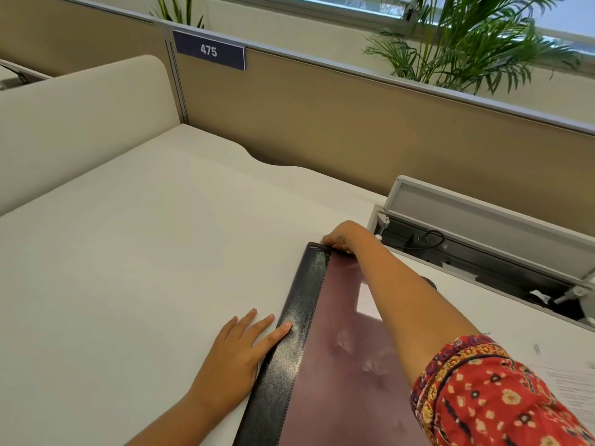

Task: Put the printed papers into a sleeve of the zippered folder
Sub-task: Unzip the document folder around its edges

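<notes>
A white table (135, 252) carries the zippered folder (335, 365), lying closed near its right front, black spine to the left. The printed papers (573, 391) lie just right of it, partly hidden by a red patterned sleeve (483, 394). The left hand (238, 352) rests flat, fingers released, one fingertip touching the spine. The right hand (344, 236) pinches the folder's far corner, probably the zipper pull.

Zippered folder (338, 365) lies on the desk (145, 252); printed papers (570, 391) lie right of it.
</notes>
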The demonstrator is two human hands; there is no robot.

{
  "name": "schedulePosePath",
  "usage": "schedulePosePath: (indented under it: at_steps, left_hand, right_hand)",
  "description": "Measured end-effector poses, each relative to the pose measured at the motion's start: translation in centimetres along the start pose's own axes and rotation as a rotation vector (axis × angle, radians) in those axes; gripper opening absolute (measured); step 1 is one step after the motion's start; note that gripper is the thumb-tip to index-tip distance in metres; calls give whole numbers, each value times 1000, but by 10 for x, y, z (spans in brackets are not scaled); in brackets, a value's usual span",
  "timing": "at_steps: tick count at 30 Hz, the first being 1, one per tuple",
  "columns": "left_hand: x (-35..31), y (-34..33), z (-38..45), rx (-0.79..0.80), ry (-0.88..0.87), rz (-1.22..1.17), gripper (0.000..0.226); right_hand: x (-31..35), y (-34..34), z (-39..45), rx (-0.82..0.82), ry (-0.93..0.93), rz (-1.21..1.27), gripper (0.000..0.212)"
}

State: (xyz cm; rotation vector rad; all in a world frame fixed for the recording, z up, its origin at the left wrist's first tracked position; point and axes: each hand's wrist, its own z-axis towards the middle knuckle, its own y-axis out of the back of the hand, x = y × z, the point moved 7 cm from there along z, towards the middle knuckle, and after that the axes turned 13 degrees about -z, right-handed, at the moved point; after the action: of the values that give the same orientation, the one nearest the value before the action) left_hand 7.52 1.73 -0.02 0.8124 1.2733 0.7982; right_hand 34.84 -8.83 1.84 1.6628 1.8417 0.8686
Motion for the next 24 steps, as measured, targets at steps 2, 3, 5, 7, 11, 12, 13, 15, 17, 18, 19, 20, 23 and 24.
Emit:
schedulePosePath:
  at_steps: [2,3,5,7,11,12,13,15,17,18,19,20,23,24]
  left_hand:
    - [0,2,1,2,-1,1,56]
    - [0,2,1,0,1,1,55]
    - [0,2,0,0,9,3,53]
    - [0,3,-1,0,17,8,47]
    - [0,4,-1,-3,19,31,47]
    - [-1,4,-1,-3,22,32,46]
    - [-1,5,-1,-1,30,33,49]
    - [-1,6,0,7,49,53,55]
    - [-2,7,0,7,51,48,52]
    - [-3,7,0,9,57,40,55]
    - [-3,8,0,8,60,41,59]
    - [-3,9,0,5,64,51,63]
    - [-5,10,1,18,59,49,64]
    - [-6,11,1,26,62,42,64]
  right_hand:
    - [-9,1,1,10,-24,97,24]
    - [-16,2,2,1,-31,119,27]
    - [-31,4,4,-18,-42,150,28]
    - [-48,4,6,-24,-57,198,25]
    - [-82,4,1,-15,-85,228,18]
    - [-90,4,-1,-9,-94,218,18]
    - [-99,5,-4,-5,-109,194,16]
    - [-116,7,-12,12,-147,109,16]
    - [-134,6,-21,27,-190,41,24]
    - [-144,6,-23,26,-208,29,31]
    - [-154,5,-24,20,-226,38,37]
    - [-164,4,-24,6,-243,67,39]
    - [-197,-3,-25,-25,-312,169,36]
    - [-207,-7,-25,-28,-331,200,36]
